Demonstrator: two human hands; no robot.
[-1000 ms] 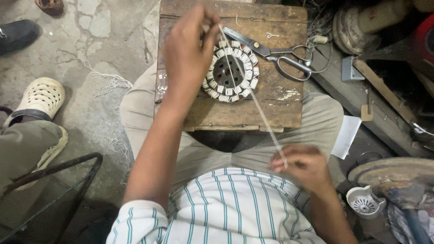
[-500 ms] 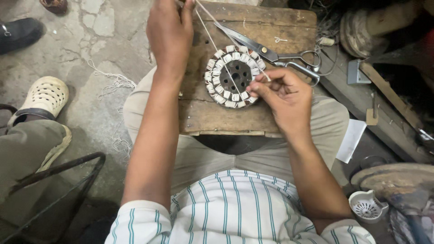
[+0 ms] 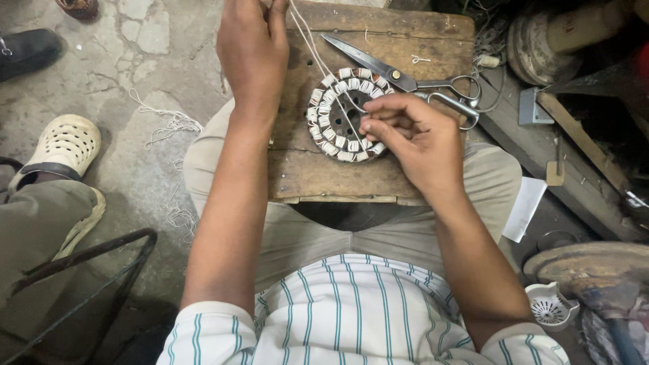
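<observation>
A person seated over a wooden board laid across the lap laces white string through a ring-shaped wound stator lying at the board's centre. The right hand pinches the string at the ring's 4 o'clock edge, while the left hand, closed at 11 o'clock, apparently holds the line taut. Scissors lie at 1 o'clock; the next pass likely calls for drawing the string snug between coils.

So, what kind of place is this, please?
Probably a small repair workshop: a wound motor stator lies on a worn wooden board, scissors beside it, over a cracked concrete floor.
</observation>
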